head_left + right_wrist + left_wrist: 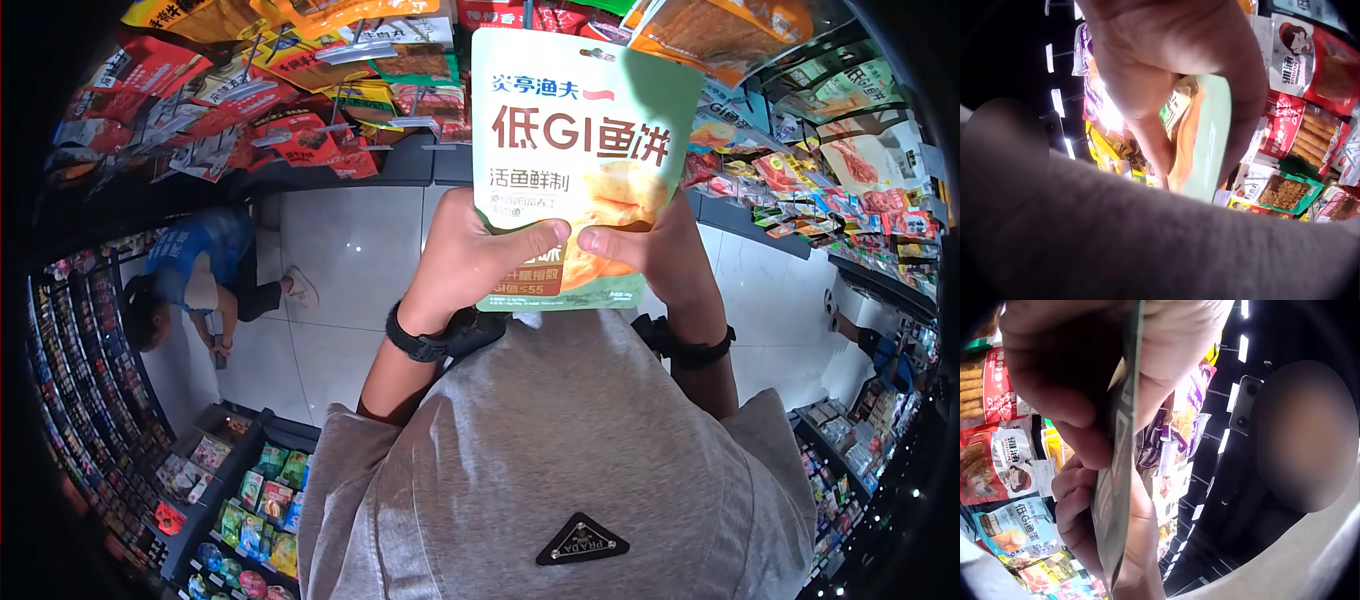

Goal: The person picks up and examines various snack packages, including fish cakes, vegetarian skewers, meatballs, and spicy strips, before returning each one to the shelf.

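Both hands hold up a pale green snack pouch [530,150] with large brown Chinese lettering, "低GI", and a picture of golden fish cakes. Its printed front faces the head camera. My left hand [480,250] grips the lower left side, thumb laid across the front. At the lower right my right hand [655,245] does the same, the two thumb tips close together. The left wrist view shows the pouch [1121,487] edge-on, fingers curled behind it. In the right wrist view the hand [1172,50] wraps round the side of the pouch [1210,137].
Racks of hanging snack packets [310,140] line the far side, with more packets [870,150] at the right. A person in a blue shirt [190,260] bends over at the left. Low bins of colourful packets [265,500] stand at the lower left, above pale floor tiles [340,260].
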A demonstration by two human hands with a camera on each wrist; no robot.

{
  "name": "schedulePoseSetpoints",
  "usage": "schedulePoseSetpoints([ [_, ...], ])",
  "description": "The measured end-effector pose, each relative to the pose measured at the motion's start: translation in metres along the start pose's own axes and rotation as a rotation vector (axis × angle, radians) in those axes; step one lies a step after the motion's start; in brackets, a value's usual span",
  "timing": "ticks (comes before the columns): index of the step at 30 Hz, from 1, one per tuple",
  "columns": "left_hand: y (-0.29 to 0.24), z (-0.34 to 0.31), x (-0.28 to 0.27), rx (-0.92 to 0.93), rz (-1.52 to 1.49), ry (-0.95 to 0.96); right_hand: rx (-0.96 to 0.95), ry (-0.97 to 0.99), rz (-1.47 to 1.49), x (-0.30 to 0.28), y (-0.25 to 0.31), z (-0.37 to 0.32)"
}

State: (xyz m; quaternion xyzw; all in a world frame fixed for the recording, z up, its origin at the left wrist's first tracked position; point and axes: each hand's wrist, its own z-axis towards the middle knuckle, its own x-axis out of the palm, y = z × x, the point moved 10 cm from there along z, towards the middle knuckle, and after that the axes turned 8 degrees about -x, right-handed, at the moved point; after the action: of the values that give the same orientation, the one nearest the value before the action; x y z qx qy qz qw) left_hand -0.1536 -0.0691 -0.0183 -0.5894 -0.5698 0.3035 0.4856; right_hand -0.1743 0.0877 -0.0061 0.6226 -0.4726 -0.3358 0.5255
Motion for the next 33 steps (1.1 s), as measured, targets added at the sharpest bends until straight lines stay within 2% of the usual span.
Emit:
schedulePoseSetpoints([
  [2, 0.003, 0.001, 0.002, -0.044, -0.026, -0.007, -0.013, -0.019, 0.085, -0.002, -0.005, 0.0],
  [7, -0.002, 0.007, 0.011, -0.027, -0.009, 0.027, -0.031, -0.054, 0.084, -0.012, -0.005, 0.0],
  [9, -0.007, 0.012, 0.016, 0.016, 0.112, 0.019, -0.051, -0.085, 0.204, -0.018, -0.002, -0.001],
  [15, -0.025, 0.037, 0.054, 0.111, 0.166, 0.05, 0.034, -0.114, 0.185, -0.054, 0.008, -0.014],
  [16, -0.024, 0.044, 0.061, 0.112, 0.177, 0.058, 0.073, -0.085, 0.069, -0.067, 0.001, -0.017],
  [17, -0.026, 0.05, 0.067, 0.11, 0.189, 0.062, 0.002, -0.127, 0.131, -0.074, 0.005, -0.017],
  [18, -0.036, 0.055, 0.078, 0.166, 0.293, 0.068, -0.034, -0.17, 0.099, -0.088, 0.009, -0.02],
  [21, -0.05, 0.073, 0.109, 0.209, 0.331, 0.102, -0.1, -0.241, 0.051, -0.122, 0.016, -0.023],
  [25, -0.051, 0.1, 0.143, 0.156, 0.27, 0.177, -0.205, -0.327, 0.081, -0.171, 0.02, -0.028],
  [26, -0.051, 0.106, 0.154, 0.162, 0.269, 0.173, -0.233, -0.364, 0.143, -0.184, 0.022, -0.029],
  [28, -0.058, 0.119, 0.169, 0.208, 0.008, 0.099, -0.297, -0.406, 0.143, -0.205, 0.034, -0.025],
  [31, -0.069, 0.134, 0.193, 0.151, -0.024, 0.076, -0.365, -0.475, 0.127, -0.236, 0.05, -0.024],
  [33, -0.074, 0.147, 0.204, 0.184, 0.102, 0.042, -0.417, -0.518, 0.128, -0.253, 0.059, -0.025],
])
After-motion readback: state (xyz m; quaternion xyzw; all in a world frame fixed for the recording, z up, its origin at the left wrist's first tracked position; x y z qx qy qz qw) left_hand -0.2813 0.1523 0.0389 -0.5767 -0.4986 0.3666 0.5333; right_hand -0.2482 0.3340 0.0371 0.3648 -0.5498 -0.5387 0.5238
